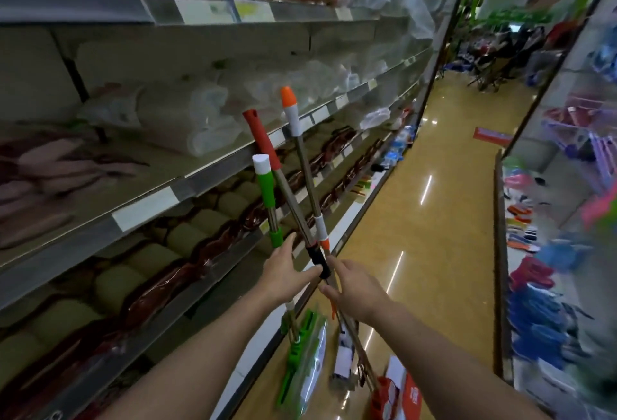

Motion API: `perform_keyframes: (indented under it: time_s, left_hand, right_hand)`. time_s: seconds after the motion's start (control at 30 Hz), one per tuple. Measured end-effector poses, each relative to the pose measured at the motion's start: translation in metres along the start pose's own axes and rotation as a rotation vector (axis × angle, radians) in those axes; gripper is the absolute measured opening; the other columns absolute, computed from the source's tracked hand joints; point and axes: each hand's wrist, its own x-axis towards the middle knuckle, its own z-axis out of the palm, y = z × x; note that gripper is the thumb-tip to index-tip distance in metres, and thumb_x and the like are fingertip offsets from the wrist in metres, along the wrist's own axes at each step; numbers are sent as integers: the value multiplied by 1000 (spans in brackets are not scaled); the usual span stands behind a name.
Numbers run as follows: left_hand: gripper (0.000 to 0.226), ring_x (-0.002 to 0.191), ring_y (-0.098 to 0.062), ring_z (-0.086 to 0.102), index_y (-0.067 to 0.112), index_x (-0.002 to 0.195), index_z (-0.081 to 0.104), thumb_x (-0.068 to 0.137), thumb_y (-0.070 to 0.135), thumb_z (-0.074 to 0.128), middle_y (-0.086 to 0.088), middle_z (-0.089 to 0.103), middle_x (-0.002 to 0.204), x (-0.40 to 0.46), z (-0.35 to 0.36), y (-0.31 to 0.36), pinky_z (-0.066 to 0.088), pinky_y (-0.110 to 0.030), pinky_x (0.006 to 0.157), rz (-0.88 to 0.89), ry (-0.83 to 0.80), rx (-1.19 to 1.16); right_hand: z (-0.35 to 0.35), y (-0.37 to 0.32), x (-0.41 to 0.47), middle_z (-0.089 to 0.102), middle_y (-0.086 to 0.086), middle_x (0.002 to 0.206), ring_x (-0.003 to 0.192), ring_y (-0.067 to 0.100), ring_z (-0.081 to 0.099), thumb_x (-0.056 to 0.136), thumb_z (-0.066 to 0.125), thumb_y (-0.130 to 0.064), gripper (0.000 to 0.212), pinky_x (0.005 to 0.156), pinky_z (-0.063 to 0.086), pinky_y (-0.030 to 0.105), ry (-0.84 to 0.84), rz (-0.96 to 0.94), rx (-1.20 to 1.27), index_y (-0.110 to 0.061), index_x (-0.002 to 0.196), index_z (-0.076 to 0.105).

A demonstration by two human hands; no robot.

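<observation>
Crossing one another mid-aisle, three mops stand with heads on the floor (444, 219) and grips up: green mop (267, 192), red mop (263, 142), orange mop (293, 119). The left hand (287, 273) lies against the poles at the crossing, fingers fairly straight, thumb raised, with the green mop's pole passing behind it. The right hand (359, 289) curls thumb and fingers round the orange mop's pole just below; whether it also grips the red mop's pole is hidden. The floor is glossy, tan and streaked with lamp glare, with a red mat (492, 136) farther down. On the left, grey metal shelves (213, 176) with price strips carry clear plastic packs (187, 119) above and rolled goods lower down. On the right, a rack (547, 139) holds bright items, blurred beyond naming. The mop heads are partly cut off at the frame's foot, and the aisle's far end is a dim jumble.
</observation>
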Motion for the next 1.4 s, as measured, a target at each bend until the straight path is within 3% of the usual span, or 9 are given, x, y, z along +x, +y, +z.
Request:
perform_keyframes:
  time_s: [0.3,0.5,0.73,0.87,0.93,1.0,1.03,1.13,1.4]
  left_hand:
    - [106,144,-25,21,26,151,-2,77,41,73,-5,17,158,111,44,10,29,-41,113,-163,132,-101]
    - [111,145,-24,20,25,149,-12,79,37,73,-5,12,159,162,47,9,27,-43,115,-227,360,-194]
    - [98,141,-28,28,19,151,-2,83,41,67,-7,23,156,200,36,13,29,-40,112,-280,514,-265]
    - [72,129,-30,42,15,147,15,91,29,58,-12,40,144,206,35,12,35,-37,107,-267,586,-333]
    - [57,119,-29,49,15,143,21,95,23,50,-12,49,134,205,34,10,39,-34,97,-255,595,-328]
    - [50,111,-25,51,15,141,21,98,22,46,-11,50,129,199,36,10,41,-31,88,-223,576,-286]
    - [50,107,-23,50,14,141,21,98,22,45,-10,50,126,196,38,11,41,-30,86,-200,565,-263]
    - [47,103,-26,54,13,138,21,98,23,45,-9,52,115,185,42,18,45,-33,83,-153,533,-202]
    - [37,88,-18,53,9,124,28,95,15,51,2,49,92,151,45,46,39,-18,67,-68,420,-159]
  right_hand:
    - [10,66,118,37,8,148,132,28,38,96,46,-45,68,104,39,39,-99,-94,-17,-21,151,15]
    - [30,85,173,34,7,150,132,28,38,95,48,-44,72,103,39,40,-112,-159,4,-18,152,11]
    - [54,85,212,37,11,146,129,30,41,95,48,-45,74,103,41,44,-173,-204,14,-20,152,7]
    - [69,78,219,46,9,138,121,27,50,95,51,-39,70,94,46,39,-218,-242,106,-21,151,13]
    - [73,77,222,54,6,129,112,25,56,94,55,-35,61,87,47,35,-228,-225,204,-21,145,25]
    - [77,80,223,59,2,108,97,22,58,93,57,-33,35,74,44,30,-220,-207,264,-21,122,39]
    - [78,83,222,57,-2,94,88,20,56,93,58,-31,25,66,40,27,-210,-198,287,-23,107,39]
    - [81,90,214,48,-12,73,67,8,50,91,60,-26,28,52,31,17,-174,-175,377,-28,85,33]
    - [63,102,190,54,-3,72,72,16,52,79,70,-21,21,71,45,32,-285,-4,530,-19,76,49]
